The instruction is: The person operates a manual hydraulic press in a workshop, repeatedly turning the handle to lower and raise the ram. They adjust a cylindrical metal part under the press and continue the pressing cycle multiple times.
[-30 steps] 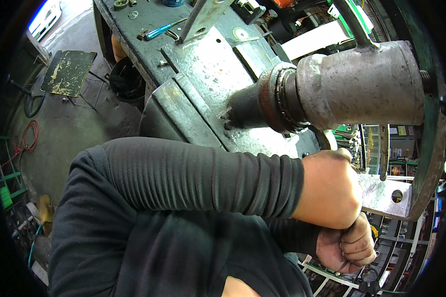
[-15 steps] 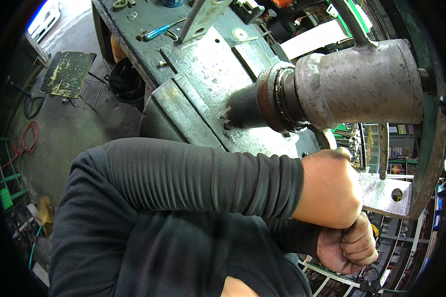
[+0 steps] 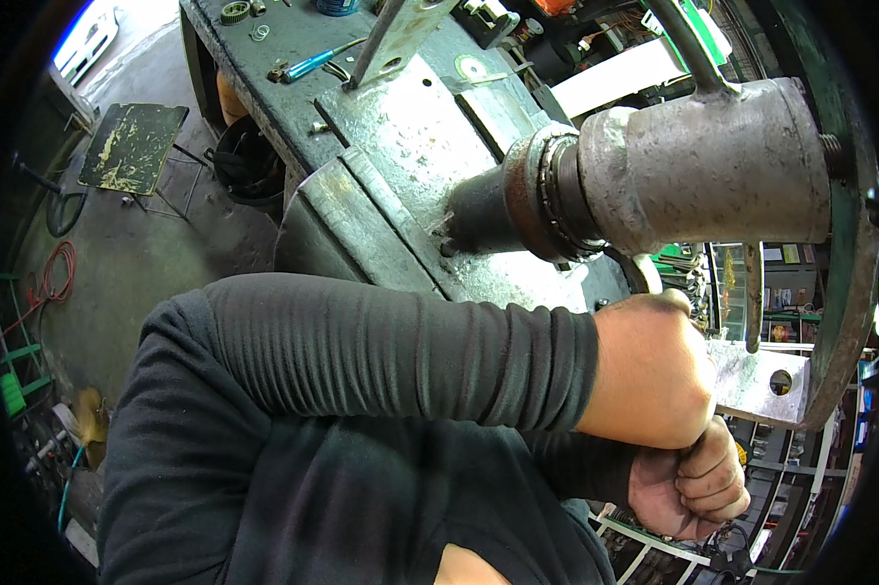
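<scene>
My left hand [image 3: 649, 366] is bent at the wrist in front of the steel workpiece, its back toward me and its fingers hidden. Just below it, my right hand [image 3: 691, 487] is closed, with the fingers curled in; whatever it may hold does not show. The two hands overlap closely. Above them a thick, weathered metal cylinder [image 3: 707, 166] lies sideways, with a rusty collar [image 3: 529, 195] and a dark shaft at its left end. Beside my left hand is a flat metal plate [image 3: 746, 375] with a round hole.
A dark workbench [image 3: 293, 39] carries a blue-handled tool [image 3: 313, 63] and small rings. A square-topped stool [image 3: 133, 146] stands on the floor at left, near a black bucket [image 3: 249, 166]. A red hose [image 3: 57, 273] lies coiled farther left. Crowded shelves [image 3: 790, 302] line the right.
My right hand has shifted very slightly to the right. My left hand and the metal cylinder look nearly the same as before.
</scene>
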Available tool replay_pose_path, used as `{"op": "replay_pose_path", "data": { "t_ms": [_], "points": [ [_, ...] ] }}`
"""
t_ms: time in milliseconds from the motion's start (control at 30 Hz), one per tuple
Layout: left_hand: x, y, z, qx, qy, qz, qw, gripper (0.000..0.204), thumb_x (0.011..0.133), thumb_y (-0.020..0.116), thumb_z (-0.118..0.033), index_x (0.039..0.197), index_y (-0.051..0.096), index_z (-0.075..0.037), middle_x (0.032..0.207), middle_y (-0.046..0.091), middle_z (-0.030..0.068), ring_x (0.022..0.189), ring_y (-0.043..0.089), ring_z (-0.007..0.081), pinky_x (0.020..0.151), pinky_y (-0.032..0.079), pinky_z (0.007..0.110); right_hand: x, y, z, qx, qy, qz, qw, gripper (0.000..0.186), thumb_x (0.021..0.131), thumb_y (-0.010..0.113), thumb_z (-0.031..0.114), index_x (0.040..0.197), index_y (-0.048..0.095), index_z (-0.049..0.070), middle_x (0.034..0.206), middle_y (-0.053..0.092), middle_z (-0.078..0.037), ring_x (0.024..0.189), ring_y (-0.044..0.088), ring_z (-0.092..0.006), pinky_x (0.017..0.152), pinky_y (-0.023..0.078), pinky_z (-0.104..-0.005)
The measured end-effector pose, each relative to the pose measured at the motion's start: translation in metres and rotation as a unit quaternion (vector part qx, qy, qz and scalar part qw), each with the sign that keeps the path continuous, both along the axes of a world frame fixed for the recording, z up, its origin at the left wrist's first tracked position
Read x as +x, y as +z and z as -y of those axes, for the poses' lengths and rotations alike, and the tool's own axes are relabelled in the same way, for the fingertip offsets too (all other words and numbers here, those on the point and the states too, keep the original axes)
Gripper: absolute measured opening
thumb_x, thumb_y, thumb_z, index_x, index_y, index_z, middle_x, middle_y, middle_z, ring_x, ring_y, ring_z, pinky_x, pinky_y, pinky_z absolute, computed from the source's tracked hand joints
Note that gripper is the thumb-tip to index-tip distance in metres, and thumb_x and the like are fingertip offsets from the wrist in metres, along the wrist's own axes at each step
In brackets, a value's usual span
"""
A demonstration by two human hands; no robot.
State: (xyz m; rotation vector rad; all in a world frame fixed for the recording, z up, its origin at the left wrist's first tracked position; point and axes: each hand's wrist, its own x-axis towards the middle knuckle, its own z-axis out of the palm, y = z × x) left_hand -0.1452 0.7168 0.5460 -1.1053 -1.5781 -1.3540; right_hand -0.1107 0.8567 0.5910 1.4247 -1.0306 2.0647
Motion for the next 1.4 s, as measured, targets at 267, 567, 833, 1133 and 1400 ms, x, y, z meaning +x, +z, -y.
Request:
{"op": "replay_pose_path", "data": {
  "t_ms": [267,567,833,1133,1400],
  "points": [
    [0.002,0.006,0.016,-0.023,0.081,-0.013,0.996,0.017,0.064,0.063,-0.022,0.058,0.055,-0.009,0.057,0.055,0.0032,0.057,0.059,0.0188,0.054,0.045,0.033,0.004,0.004,-0.004,0.012,0.006,0.004,1.0,0.022,0.075,0.051,0.02,0.059,0.037,0.017,0.046,0.036,0.007,0.038,0.032,-0.0036,0.043,0.018,-0.021],
    [0.009,0.015,0.03,0.015,0.149,-0.084,0.985,0.016,0.063,0.061,-0.026,0.059,0.049,-0.015,0.057,0.045,-0.0021,0.051,0.051,0.0142,0.044,0.036,0.029,0.015,0.041,0.0,0.106,0.123,-0.07,0.984,0.028,0.081,0.056,0.02,0.064,0.034,0.02,0.051,0.03,0.011,0.04,0.023,-0.0001,0.042,0.012,-0.0176],
    [0.008,0.011,0.03,0.003,0.144,-0.113,0.983,0.017,0.062,0.061,-0.025,0.06,0.047,-0.016,0.058,0.041,-0.003,0.052,0.049,0.0134,0.049,0.038,0.03,0.011,0.017,0.034,0.036,0.088,-0.127,0.987,0.024,0.078,0.052,0.017,0.06,0.037,0.019,0.045,0.029,0.012,0.037,0.026,0.0014,0.04,0.016,-0.0165],
    [0.002,0.001,0.029,-0.031,0.134,-0.11,0.984,0.017,0.059,0.059,-0.025,0.058,0.044,-0.017,0.059,0.043,-0.0036,0.057,0.052,0.013,0.052,0.041,0.029,-0.002,-0.005,0.044,-0.076,0.104,-0.151,0.98,0.03,0.08,0.051,0.002,0.057,0.038,0.016,0.043,0.036,0.01,0.033,0.036,0.0013,0.031,0.022,-0.0145],
    [-0.002,-0.003,0.024,-0.028,0.126,-0.089,0.988,0.015,0.06,0.059,-0.024,0.059,0.046,-0.016,0.062,0.046,-0.0029,0.06,0.055,0.0134,0.053,0.043,0.029,-0.011,-0.013,0.039,-0.078,0.09,-0.132,0.984,0.023,0.078,0.052,0.006,0.059,0.042,0.015,0.044,0.037,0.009,0.034,0.037,0.0001,0.032,0.024,-0.0151]
  ]
}}
